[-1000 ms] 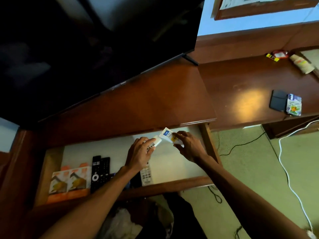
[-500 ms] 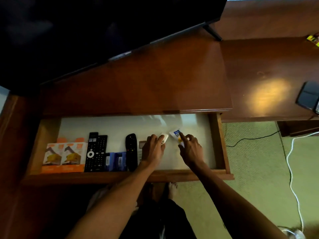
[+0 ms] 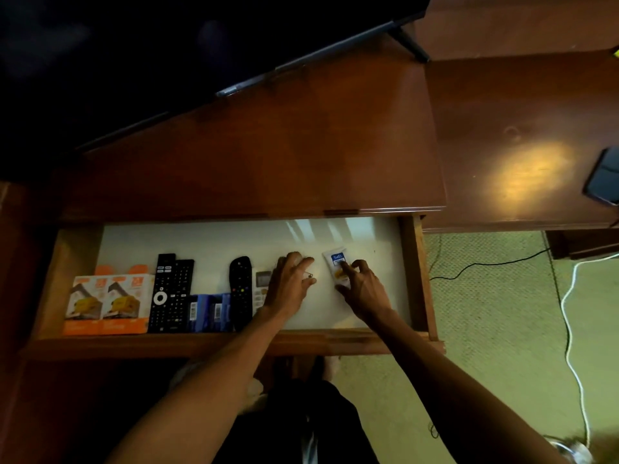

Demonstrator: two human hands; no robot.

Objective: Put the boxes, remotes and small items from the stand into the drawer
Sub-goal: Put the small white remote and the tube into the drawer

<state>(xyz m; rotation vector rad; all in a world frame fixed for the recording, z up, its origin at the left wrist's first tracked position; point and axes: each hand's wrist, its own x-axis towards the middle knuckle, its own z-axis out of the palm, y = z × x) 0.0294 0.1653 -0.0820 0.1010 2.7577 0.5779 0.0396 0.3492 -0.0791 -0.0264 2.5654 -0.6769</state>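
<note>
The wooden drawer (image 3: 415, 272) under the stand is pulled out, its white floor showing. Two orange boxes (image 3: 109, 301) stand at its left end. Beside them lie two black remotes (image 3: 172, 293), small blue boxes (image 3: 209, 311), another black remote (image 3: 240, 286) and a white remote (image 3: 261, 284) partly under my wrist. My left hand (image 3: 289, 284) lies palm down in the drawer over a small white item that is almost hidden. My right hand (image 3: 363, 288) holds a white tube with a blue label (image 3: 337, 261) against the drawer floor.
A dark TV (image 3: 167, 45) stands on the brown stand top (image 3: 284, 155). A lower wooden desk (image 3: 522, 135) to the right carries a dark flat object (image 3: 604, 177) at the frame edge. Black (image 3: 485, 264) and white cables (image 3: 569, 329) run over the green carpet.
Both hands have come down from above the drawer's back onto its floor, with the small white item and the tube. The view has tilted down toward the drawer.
</note>
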